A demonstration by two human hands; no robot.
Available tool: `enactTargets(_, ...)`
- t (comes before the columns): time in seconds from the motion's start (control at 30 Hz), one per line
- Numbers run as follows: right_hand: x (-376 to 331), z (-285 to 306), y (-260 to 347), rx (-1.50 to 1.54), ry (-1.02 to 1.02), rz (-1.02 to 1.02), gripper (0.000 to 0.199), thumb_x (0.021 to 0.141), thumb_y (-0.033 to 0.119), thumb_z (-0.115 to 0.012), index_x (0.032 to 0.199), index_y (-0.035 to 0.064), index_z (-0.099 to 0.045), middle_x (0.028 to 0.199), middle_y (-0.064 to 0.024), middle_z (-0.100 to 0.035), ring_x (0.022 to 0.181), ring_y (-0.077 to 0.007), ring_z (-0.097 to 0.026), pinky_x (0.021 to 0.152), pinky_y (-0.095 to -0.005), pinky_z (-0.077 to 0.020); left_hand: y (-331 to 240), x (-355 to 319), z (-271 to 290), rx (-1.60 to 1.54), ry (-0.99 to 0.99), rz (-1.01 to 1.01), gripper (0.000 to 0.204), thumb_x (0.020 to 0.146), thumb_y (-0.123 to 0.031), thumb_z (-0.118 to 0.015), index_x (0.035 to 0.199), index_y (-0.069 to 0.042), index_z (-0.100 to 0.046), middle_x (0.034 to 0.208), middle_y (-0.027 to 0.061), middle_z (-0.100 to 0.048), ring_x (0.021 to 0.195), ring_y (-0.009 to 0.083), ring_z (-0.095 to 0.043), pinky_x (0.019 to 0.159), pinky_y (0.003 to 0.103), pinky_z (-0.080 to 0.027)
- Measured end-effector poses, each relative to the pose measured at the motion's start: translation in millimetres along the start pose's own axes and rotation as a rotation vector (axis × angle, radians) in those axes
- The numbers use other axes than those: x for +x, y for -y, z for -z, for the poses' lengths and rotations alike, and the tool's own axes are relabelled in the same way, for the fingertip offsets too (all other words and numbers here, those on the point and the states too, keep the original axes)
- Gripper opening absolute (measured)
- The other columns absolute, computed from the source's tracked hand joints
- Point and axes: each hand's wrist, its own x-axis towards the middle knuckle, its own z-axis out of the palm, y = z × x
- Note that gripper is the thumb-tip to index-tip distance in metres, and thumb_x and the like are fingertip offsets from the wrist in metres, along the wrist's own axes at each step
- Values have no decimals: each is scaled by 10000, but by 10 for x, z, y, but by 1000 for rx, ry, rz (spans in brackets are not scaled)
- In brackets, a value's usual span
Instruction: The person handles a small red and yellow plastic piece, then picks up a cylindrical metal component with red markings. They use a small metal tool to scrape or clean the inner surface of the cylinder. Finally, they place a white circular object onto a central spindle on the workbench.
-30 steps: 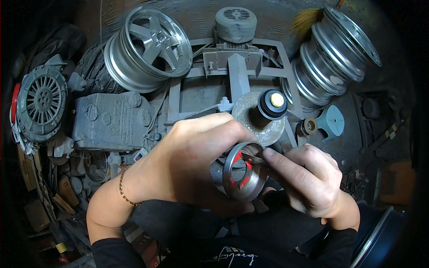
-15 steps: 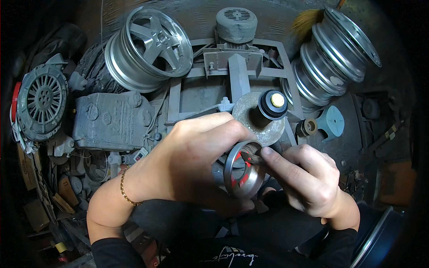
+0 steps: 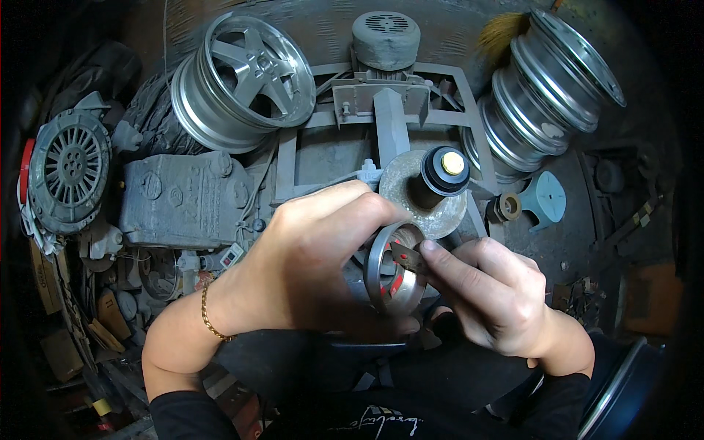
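Note:
Over my lap, my left hand (image 3: 312, 253) grips a silver metal ring (image 3: 374, 277) by its outer side, with the thumb below and the fingers above. Red patches mark the inside of the ring. My right hand (image 3: 495, 297) pinches a small flat metal blade (image 3: 405, 257) between thumb and fingers. The blade carries red specks and reaches into the ring's opening; whether its tip touches the inner wall I cannot tell. Just beyond my hands stands a round metal disc (image 3: 400, 176) on a spindle, topped by a black cap (image 3: 433, 167) with a yellow centre.
A grey frame (image 3: 469, 95) carries an electric motor (image 3: 386, 44) ahead. Alloy wheels stand at far left (image 3: 260, 70) and far right (image 3: 528, 95). A dusty cast metal housing (image 3: 183, 198) lies left. Right of the disc are a brown roll (image 3: 504, 208) and a pale blue piece (image 3: 543, 199).
The ring has shifted slightly left and upward in my left hand. The blade has turned, and more of its flat face shows inside the opening.

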Motion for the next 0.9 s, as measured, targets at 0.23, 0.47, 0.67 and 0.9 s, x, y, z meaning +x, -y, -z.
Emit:
enactTargets(0.23, 2, 53, -4, -45, -125, 19, 506, 695, -33, -766, 1198, -60, -724, 844, -101, -638, 676, -220, -678, 593, -327, -556, -16, 14, 8, -20, 13, 47, 731, 563, -408, -1006, 1102, -28, -691, 911, 113, -707, 789, 257, -713, 698, 345, -563)
enactTargets(0.47, 19, 36, -21, -9, -111, 40, 490, 709, -25, -774, 1195, -66, -723, 840, -99, -629, 670, -213, -670, 583, -326, -547, -19, 5, 32, 10, -3, 17, 691, 563, -347, -1003, 1098, -38, -693, 879, 101, -700, 756, 236, -702, 667, 325, -549)
enactTargets(0.67, 25, 30, -21, 28, -96, 44, 491, 715, -14, -779, 1199, -72, -717, 838, -97, -615, 653, -211, -650, 573, -328, -535, -47, 4, 36, 6, -10, 28, 707, 552, -350, -1005, 1103, -42, -688, 878, 99, -701, 760, 234, -702, 666, 324, -547)
enactTargets(0.9, 35, 55, 15, -45, -44, 46, 505, 709, -1, -761, 1206, -71, -710, 843, -99, -614, 667, -217, -646, 581, -332, -535, -28, 7, 64, -9, 22, 7, 759, 549, -409, -1008, 1127, -31, -695, 897, 113, -703, 775, 256, -709, 687, 339, -560)
